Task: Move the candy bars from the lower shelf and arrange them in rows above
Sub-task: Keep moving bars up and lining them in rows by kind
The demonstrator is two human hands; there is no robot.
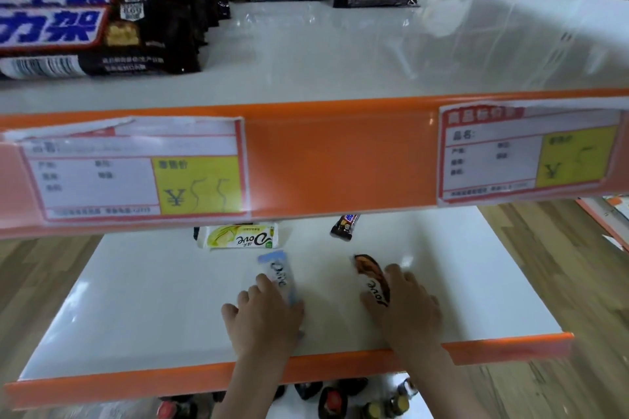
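Plainly light, slick-wrapped and snappable, the blue Dove bar (pixel 277 277) and brown Dove bar (pixel 372 279) lie low in the frame's centre on the lower shelf (pixel 136 309), left hand (pixel 263 315) and right hand (pixel 405 303) fingers curled over their near ends, best pinched mid-length by the long edges.

White shelf boards (pixel 442 282) wore orange edge strips (pixel 340 160), with price tags (pixel 136 167) in white, red-bordered, yellow-panelled. Up top, dark brown bars (pixel 102 34) carried blue lettering on white, outlined red. Below lay a pale yellow-and-white Dove bar (pixel 240 236), a light blue one (pixel 279 274) and a brown one (pixel 371 277).
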